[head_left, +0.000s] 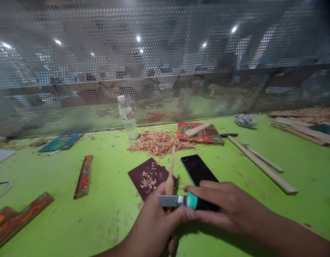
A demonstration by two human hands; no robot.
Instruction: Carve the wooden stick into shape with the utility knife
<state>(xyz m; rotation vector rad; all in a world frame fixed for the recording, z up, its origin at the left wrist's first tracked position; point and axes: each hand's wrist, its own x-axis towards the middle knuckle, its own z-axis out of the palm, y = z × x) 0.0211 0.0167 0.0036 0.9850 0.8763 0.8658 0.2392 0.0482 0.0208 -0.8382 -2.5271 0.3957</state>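
My left hand is closed around a slim carved wooden stick, whose narrow tip points away from me. In my right hand is a carving knife with a black and teal handle. Its short blade lies across the stick just above my left thumb, which presses near the handle. Beneath the stick's far part is a dark sheet of sandpaper strewn with wood chips. Just beyond my right hand lies a black phone, partly covered by the fingers. The stick's lower end is mostly hidden by my left hand.
A heap of shavings and a water bottle stand farther back, before a perforated metal screen. To the right is a hammer; painted wooden pieces lie left. A painted board carries a wood block.
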